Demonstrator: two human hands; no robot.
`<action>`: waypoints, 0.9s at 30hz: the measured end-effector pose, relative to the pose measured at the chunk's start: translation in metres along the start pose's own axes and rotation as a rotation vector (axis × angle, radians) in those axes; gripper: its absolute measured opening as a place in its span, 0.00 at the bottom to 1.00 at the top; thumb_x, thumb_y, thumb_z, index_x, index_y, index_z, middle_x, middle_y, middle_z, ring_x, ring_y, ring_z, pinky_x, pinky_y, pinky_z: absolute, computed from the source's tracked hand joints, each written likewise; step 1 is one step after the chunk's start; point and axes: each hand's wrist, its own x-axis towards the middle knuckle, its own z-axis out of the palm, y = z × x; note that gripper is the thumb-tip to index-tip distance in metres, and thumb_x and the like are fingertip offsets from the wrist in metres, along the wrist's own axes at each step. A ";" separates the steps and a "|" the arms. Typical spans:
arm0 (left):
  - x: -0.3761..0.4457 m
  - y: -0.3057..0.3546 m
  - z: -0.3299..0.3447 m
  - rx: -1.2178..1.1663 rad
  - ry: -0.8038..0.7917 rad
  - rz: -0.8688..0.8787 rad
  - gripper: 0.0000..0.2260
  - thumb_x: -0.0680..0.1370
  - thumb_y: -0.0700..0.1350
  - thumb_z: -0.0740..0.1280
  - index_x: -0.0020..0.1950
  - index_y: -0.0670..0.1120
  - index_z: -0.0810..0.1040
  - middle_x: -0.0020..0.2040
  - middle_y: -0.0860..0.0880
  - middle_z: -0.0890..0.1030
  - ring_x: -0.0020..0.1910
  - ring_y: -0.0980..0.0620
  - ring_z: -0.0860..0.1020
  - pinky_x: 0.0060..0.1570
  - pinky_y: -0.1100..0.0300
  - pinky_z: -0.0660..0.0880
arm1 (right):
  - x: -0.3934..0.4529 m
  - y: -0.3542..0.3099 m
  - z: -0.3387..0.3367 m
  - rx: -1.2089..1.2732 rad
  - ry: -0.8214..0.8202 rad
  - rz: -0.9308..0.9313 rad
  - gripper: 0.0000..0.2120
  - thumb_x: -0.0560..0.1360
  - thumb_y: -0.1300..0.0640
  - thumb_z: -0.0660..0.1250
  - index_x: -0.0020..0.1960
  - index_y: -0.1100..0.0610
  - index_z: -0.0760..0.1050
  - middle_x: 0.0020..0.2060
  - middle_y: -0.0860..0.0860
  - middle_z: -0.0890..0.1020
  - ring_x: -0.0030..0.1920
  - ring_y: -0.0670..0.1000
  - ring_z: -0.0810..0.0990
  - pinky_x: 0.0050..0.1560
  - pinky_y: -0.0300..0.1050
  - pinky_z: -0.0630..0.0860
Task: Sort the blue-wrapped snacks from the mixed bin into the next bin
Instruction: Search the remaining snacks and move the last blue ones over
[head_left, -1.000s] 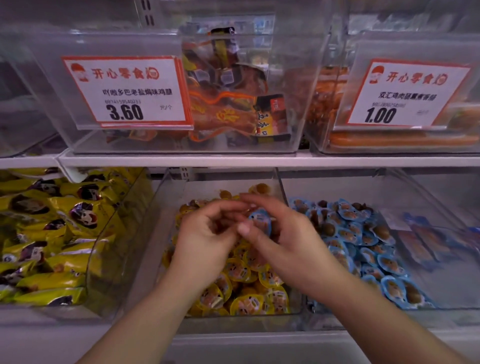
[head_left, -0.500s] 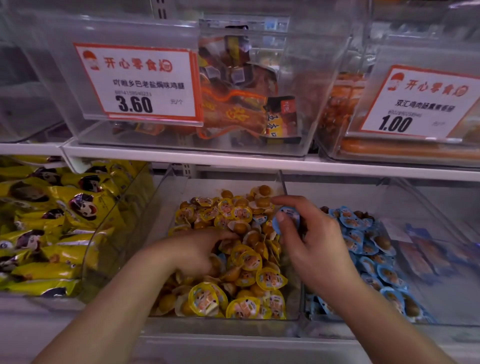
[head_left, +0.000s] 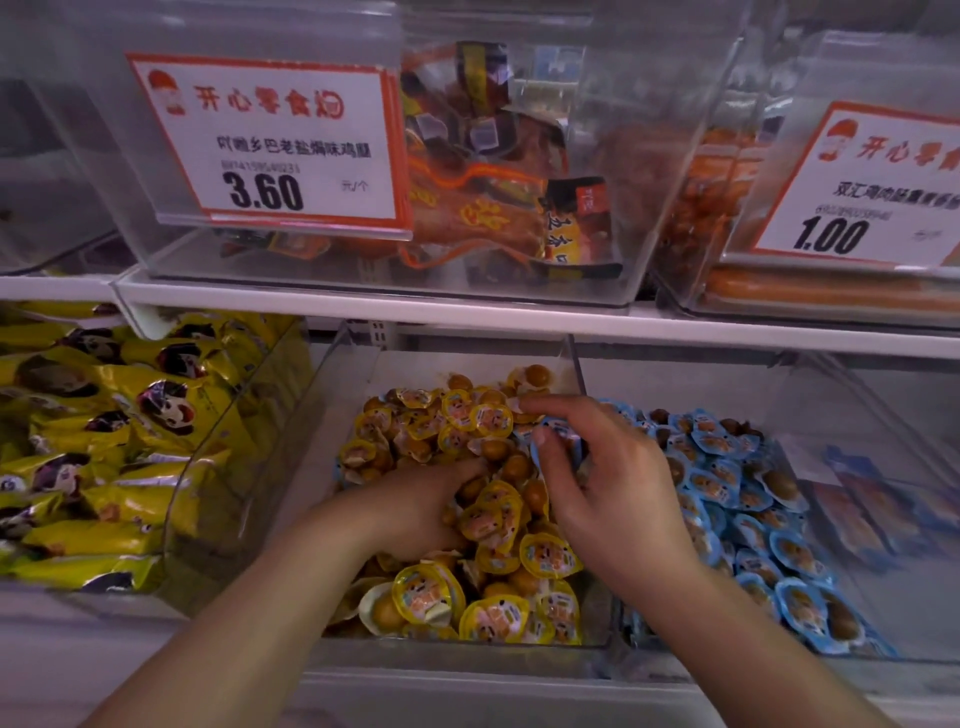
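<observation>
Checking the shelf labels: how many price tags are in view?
2: white orange-bordered price tag reading 3.60 upper left; white orange-bordered price tag reading 1.00 upper right, partly cut off.

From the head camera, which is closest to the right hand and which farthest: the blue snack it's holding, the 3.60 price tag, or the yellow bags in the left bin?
1. Blue-wrapped snack: pinched in the right hand itself, over the mixed bin.
2. Yellow bags: left bin, same shelf level.
3. 3.60 price tag: upper shelf, above left.
Two and three are fairly close to call.
</observation>
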 end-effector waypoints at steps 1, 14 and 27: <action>0.000 0.000 0.001 -0.063 0.000 0.013 0.29 0.71 0.59 0.71 0.69 0.64 0.65 0.63 0.59 0.78 0.59 0.56 0.78 0.59 0.53 0.76 | 0.000 -0.001 0.000 0.001 0.002 0.005 0.11 0.79 0.60 0.68 0.59 0.49 0.80 0.42 0.40 0.81 0.30 0.35 0.73 0.31 0.26 0.62; -0.029 0.019 -0.029 -0.944 0.710 0.111 0.08 0.73 0.45 0.77 0.49 0.49 0.82 0.42 0.48 0.85 0.42 0.49 0.84 0.40 0.59 0.79 | 0.009 -0.009 0.003 0.133 0.029 0.112 0.10 0.79 0.61 0.67 0.56 0.50 0.81 0.30 0.36 0.73 0.29 0.35 0.75 0.29 0.24 0.63; -0.065 0.020 -0.015 -1.083 0.483 0.187 0.15 0.74 0.48 0.73 0.61 0.51 0.81 0.56 0.45 0.85 0.57 0.47 0.83 0.55 0.56 0.79 | 0.026 -0.046 0.045 0.577 -0.289 0.539 0.06 0.79 0.46 0.66 0.54 0.44 0.78 0.46 0.40 0.82 0.44 0.33 0.81 0.44 0.29 0.76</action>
